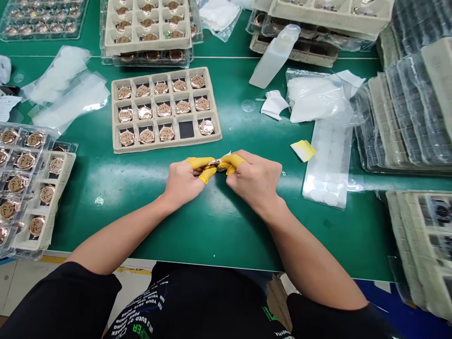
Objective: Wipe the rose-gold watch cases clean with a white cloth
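Observation:
My left hand (186,181) wears yellow finger cots and is closed on the edge of a watch case (214,163). That shiny case is held edge-on above the green table, so its faces are mostly hidden. My right hand (253,179), also in yellow finger cots, pinches the case's other side. A bit of white cloth or paper (226,155) shows at the right fingertips. Just beyond my hands lies a beige compartment tray (165,147) of rose-gold watch cases, backs up. One front-row compartment shows only a black pad (186,129).
Stacked trays of watch cases stand at left (63,188) and at the back (148,45). A white plastic bottle (271,59), a crumpled white cloth (273,104), a yellow paper piece (303,150) and plastic bags (314,96) lie right of centre. More tray stacks (402,117) line the right.

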`<state>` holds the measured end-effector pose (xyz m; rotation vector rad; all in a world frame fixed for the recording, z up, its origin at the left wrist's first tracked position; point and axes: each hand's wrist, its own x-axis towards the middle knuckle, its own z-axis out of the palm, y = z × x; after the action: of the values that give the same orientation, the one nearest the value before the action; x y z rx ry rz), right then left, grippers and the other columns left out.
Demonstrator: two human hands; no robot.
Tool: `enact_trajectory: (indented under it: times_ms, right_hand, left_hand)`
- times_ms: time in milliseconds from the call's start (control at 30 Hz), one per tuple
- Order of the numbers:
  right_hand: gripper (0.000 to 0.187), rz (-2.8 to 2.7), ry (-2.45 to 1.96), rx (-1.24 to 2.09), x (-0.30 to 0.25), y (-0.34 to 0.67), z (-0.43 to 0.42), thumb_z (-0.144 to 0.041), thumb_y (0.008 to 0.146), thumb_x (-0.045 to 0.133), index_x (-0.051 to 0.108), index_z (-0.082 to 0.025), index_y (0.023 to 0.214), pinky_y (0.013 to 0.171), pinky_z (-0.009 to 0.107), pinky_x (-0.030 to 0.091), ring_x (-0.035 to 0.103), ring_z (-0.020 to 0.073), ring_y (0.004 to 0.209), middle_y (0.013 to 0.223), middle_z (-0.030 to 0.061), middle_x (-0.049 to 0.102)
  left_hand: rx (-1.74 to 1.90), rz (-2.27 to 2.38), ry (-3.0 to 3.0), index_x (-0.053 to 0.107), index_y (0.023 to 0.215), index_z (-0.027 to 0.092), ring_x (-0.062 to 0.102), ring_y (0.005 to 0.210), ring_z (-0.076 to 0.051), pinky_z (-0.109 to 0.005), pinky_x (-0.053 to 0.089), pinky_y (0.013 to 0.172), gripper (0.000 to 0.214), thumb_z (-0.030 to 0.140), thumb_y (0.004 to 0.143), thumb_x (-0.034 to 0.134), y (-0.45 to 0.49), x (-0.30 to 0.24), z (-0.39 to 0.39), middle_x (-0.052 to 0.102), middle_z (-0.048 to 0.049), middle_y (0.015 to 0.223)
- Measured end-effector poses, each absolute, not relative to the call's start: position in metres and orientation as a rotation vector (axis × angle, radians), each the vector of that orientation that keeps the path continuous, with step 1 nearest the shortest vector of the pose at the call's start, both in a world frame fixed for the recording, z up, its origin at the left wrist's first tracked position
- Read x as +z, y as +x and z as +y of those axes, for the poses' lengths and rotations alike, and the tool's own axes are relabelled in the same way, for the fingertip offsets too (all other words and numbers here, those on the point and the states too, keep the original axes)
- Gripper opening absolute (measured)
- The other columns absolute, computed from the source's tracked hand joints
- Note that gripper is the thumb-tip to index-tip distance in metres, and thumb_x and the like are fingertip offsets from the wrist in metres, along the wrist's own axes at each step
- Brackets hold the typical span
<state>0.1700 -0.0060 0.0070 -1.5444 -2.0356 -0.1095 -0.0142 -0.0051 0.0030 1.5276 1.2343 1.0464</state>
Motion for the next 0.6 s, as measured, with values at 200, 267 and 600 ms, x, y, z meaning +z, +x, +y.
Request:
enact_trajectory:
  times_ms: [200,267,600]
  right_hand:
    - [0.016,-1.685,-1.553,0.264,0.006,0.169,-0.002,-0.013,0.077,0.056,0.070,-0.020,0.081,0.059,0.027,0.038,0.060,0.0141,0.067,0.075,0.0010,0.069]
    - [0.008,-1.431,-1.508,0.458,0.003,0.174,0.000,-0.024,0.086,0.062,0.069,-0.020,0.084,0.065,0.028,0.046,0.062,0.0141,0.069,0.078,0.0009,0.069]
    - [0.039,-1.269,-1.447,0.549,0.016,0.213,0.007,-0.055,0.096,0.059,0.080,-0.023,0.092,0.084,0.036,0.056,0.071,0.0200,0.090,0.083,0.0023,0.073]
  left_hand:
    - [0.930,1.153,0.929,0.071,0.114,0.016,0.074,0.074,-0.016,-0.030,0.063,0.075,0.052,0.023,0.067,0.090,-0.014,0.012,0.010,0.078,-0.0039,0.084]
    - [0.959,1.101,0.831,0.069,0.115,0.016,0.075,0.075,-0.017,-0.032,0.064,0.074,0.057,0.025,0.064,0.093,-0.017,0.015,0.014,0.076,-0.0034,0.082]
    - [0.978,1.036,0.837,0.065,0.109,0.017,0.075,0.076,-0.017,-0.034,0.063,0.076,0.053,0.024,0.064,0.093,-0.020,0.018,0.015,0.072,-0.0021,0.085]
